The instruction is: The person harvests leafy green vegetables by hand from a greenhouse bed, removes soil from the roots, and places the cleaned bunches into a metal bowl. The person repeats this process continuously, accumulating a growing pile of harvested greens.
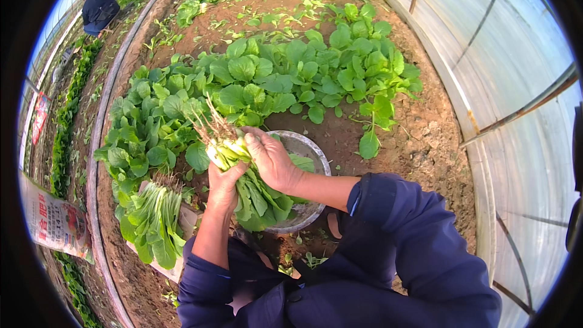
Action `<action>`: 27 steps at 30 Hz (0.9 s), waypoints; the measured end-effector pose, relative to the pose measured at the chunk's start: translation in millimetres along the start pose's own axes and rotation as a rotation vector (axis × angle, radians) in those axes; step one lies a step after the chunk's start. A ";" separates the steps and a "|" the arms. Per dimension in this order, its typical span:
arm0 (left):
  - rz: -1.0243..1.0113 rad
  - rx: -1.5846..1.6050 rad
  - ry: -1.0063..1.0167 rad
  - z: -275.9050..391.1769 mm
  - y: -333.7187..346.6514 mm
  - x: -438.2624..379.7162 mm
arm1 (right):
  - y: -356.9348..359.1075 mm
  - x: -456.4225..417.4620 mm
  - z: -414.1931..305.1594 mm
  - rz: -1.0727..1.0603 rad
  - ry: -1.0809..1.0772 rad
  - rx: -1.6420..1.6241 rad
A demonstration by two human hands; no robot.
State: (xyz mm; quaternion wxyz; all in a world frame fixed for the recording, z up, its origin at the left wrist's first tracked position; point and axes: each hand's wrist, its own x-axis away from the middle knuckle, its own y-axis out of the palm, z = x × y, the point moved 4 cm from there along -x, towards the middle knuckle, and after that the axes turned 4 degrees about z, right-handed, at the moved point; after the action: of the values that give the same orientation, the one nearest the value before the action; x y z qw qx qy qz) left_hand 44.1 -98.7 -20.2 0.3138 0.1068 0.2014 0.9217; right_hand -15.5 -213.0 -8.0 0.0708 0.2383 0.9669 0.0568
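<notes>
Both of my hands hold a bunch of leafy greens (257, 196), its brown roots pointing up and away from me and its leaves hanging down. Around the pale stems from the near side wraps my left hand (226, 181). On the bunch's right side, just below the roots, my right hand (273, 159) grips it. Beneath the bunch stands a round grey basin (319, 207) with some leaves at its inside. Left of my left forearm, another bunch of rooted greens (157, 218) lies on a piece of cardboard (187, 221).
Uprooted or growing leafy plants (273, 68), I cannot tell which, spread in a wide band beyond the basin. A long pipe-like edging (98, 146) runs along the left, with a printed fertilizer sack (57, 221) beyond it. Plastic greenhouse sheeting (510, 100) rises at right. People crouch at far left.
</notes>
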 end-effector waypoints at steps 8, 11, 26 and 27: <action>0.008 0.033 -0.001 -19.2 -9.2 -16.7 | -3.4 -18.6 6.6 0.183 -0.253 0.277; 0.172 -0.044 -0.141 -33.9 -8.5 -21.4 | -19.4 -26.9 16.5 0.120 -0.217 0.405; 0.168 -0.353 -0.303 -26.1 -69.5 -6.2 | -438.9 -85.3 237.0 -0.182 0.347 2.326; 0.147 -0.332 -0.298 -29.1 -77.7 -8.0 | -462.9 -82.7 232.9 -0.046 0.368 2.516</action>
State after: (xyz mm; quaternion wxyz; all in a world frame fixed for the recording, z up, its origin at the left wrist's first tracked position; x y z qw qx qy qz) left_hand 82.6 -56.5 -80.8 0.2853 0.2030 -0.0096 0.9366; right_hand -114.4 -641.4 -294.4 -0.3370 0.1127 0.3527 -0.8657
